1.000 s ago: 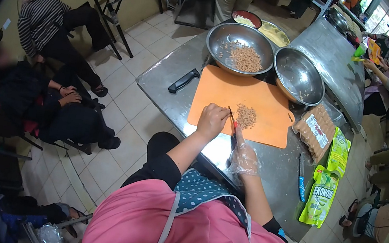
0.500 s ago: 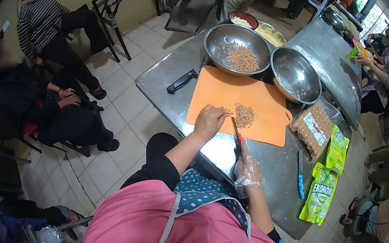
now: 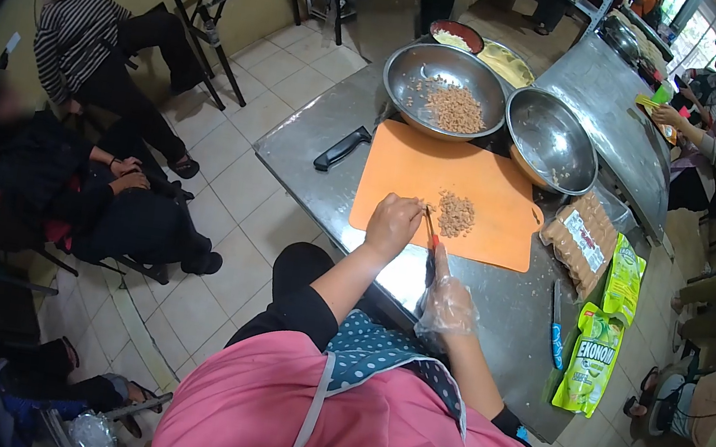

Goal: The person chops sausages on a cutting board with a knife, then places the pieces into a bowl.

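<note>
My bare left hand (image 3: 393, 228) is closed at the lower edge of the orange cutting board (image 3: 403, 166), its fingertips pressed on a small bit of food. In a clear plastic glove, my right hand (image 3: 449, 304) grips a knife (image 3: 432, 233) with a red handle. The blade points away from me, its tip close beside my left fingertips. Just right of the blade lies a pile of chopped brown pieces (image 3: 455, 214). Behind the board, a steel bowl (image 3: 404, 74) holds more chopped brown pieces (image 3: 455, 109).
A second steel bowl (image 3: 550, 141) stands right of the first. A black-handled knife (image 3: 343, 148) lies left of the board. At right are a sausage pack (image 3: 581, 241), a blue-handled knife (image 3: 556, 329) and green pouches (image 3: 588, 361). Two people sit at left; others are at the far right.
My right hand and knife have shifted slightly left and up, closer to my left hand. A person at the back has moved, and the dark panel there has shifted.
</note>
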Demonstrator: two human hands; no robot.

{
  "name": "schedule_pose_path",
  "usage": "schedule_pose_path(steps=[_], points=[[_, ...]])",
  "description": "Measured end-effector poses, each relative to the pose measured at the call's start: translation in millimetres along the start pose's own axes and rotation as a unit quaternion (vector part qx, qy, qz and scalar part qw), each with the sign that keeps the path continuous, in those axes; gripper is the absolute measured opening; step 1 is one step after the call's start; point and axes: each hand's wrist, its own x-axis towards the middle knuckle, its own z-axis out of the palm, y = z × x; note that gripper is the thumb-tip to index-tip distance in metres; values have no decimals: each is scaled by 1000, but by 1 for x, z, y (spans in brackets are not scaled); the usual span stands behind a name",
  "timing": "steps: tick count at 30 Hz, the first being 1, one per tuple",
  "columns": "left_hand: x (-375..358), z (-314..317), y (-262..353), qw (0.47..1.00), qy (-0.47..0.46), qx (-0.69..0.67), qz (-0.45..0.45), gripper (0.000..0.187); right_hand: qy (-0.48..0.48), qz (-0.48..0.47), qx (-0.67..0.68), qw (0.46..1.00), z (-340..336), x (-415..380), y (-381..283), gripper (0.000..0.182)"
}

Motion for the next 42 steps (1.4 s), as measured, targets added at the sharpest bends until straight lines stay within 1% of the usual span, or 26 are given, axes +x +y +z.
schedule_pose_path(steps=[4, 7, 9, 10, 12, 13, 15, 19, 22, 24, 28, 30, 33, 34, 36, 37, 39, 42], points=[[-2, 3, -2, 1000, 15, -4, -4, 9, -12, 24, -33, 999, 7, -16, 13, 71], [-3, 2, -3, 1000, 7, -8, -15, 8, 16, 8, -21, 1000, 14, -15, 28, 68], [-3, 0, -4, 1000, 10, -15, -16, 8, 29, 17, 33, 999, 12, -11, 28, 65], [-3, 0, -4, 1000, 10, -14, -16, 8, 29, 16, 33, 999, 12, -8, 27, 65], [-3, 0, -4, 1000, 3, -10, -15, 8, 91, -52, 87, 991, 13, -1, 24, 65], [-3, 0, -3, 1000, 5, -10, -14, 8, 92, -53, 87, 991, 12, 5, 20, 65], [-2, 0, -2, 1000, 5, -13, -14, 6, 20, -29, 17, 999, 9, 19, 11, 71], [-3, -1, -1, 1000, 2, -4, -8, 5, 3, -25, 13, 1000, 18, 28, 11, 71], [-2, 1, -1, 1000, -4, 15, -8, 5, 23, -25, 7, 999, 10, 12, 8, 68], [-2, 1, -1, 1000, 10, 18, -2, 4, -35, 22, -17, 999, -3, -3, -1, 68], [-3, -1, -1, 1000, 4, 6, -26, 7, -26, 43, -24, 998, 8, -16, 15, 65], [-3, -3, -1, 999, 2, -9, -34, 7, 0, 19, 6, 1000, 9, -17, 22, 64], [-3, -3, -4, 999, -4, -31, -29, 7, 26, 21, 31, 999, 9, -12, 25, 62], [-4, -3, -5, 999, -4, -29, -30, 7, 25, 20, 32, 999, 6, -10, 22, 62], [-4, -3, -6, 999, -2, -26, -20, 8, -1, 18, 3, 1000, -1, -2, 13, 69], [-3, -3, -5, 999, -2, -25, -19, 8, 0, 17, 4, 1000, 1, 1, 15, 69], [-3, -5, -3, 998, -9, -55, -40, 7, 30, -19, 12, 999, 8, 11, 18, 59], [-2, -6, -2, 998, -14, -46, -46, 7, 22, -27, -9, 999, 11, 25, 17, 62]])
